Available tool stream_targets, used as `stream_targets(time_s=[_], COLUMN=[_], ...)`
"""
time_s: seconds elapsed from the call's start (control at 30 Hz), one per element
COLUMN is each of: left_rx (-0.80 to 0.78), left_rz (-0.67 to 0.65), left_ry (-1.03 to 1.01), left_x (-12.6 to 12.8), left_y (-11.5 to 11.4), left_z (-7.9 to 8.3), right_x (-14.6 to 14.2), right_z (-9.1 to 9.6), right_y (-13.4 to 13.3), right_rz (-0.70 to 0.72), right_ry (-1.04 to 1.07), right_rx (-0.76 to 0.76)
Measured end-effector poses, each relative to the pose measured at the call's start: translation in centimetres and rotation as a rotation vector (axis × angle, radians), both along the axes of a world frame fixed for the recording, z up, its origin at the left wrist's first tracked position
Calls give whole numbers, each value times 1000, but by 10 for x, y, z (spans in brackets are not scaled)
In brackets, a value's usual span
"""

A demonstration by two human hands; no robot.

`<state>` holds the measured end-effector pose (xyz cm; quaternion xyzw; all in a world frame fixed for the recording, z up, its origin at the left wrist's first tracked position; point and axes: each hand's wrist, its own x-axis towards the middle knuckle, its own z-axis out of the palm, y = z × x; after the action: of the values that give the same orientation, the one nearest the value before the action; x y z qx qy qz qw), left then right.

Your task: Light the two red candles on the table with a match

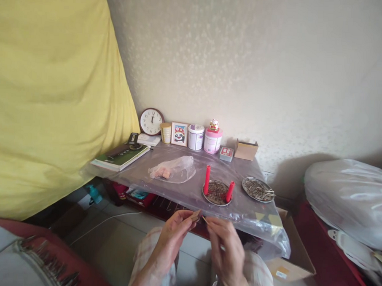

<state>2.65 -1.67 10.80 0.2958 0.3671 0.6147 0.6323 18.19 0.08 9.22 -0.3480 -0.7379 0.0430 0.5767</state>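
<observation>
Gripping small brown, dark-edged matchbox [195, 216] in left hand [173, 234], fully closed on it; pinching thin, pale-yellow matchstick [204, 219] in right hand [228, 242], closed tight at fingertips.

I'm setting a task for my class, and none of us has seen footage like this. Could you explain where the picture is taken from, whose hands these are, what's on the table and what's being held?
There is no machine here: a camera worn on a person's head looks forward and down, so the two bare hands are the wearer's own. The left hand holds a small brown box-like piece. The right hand pinches a thin pale stick, its tip close to that piece; whether they touch is too small to tell.

On the plastic-covered table, two red candles stand in a round tray. A clear plastic bag and a green book lie farther left. Along the back stands a clock, among other things.
</observation>
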Motion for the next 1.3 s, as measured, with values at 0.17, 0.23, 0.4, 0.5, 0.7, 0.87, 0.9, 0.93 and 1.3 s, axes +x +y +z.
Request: stream_targets(time_s=[0.17,0.23,0.4,0.5,0.7,0.87,0.9,0.93,1.3], left_rx=[28,14,-18,-25,-46,-85,-94,-100,-113], left_rz=[-34,-23,12,20,43,73,75,63,-76], left_ry=[42,53,76,77,48,3,-8,-25,-187], left_x=[0,-1,0,-2,-15,-27,-30,-34,-59], left_y=[-4,-5,-2,-2,1,8,9,11,19], left_z=[1,-1,-5,-7,-25,-51,-57,-63,-108], right_x=[14,20,21,18,14,9,8,7,7], right_z=[-41,-43,-29,-28,-30,-17,-14,-11,-5], right_y=[39,41,29,30,34,34,34,34,37], right_rz=[-283,-306,-239,-228,-186,-148,-134,-121,-58], right_ry=[7,68,247,344,528,649,664,675,785], right_rx=[-65,-103,-245,-309,-443,-497,-504,-510,-575])
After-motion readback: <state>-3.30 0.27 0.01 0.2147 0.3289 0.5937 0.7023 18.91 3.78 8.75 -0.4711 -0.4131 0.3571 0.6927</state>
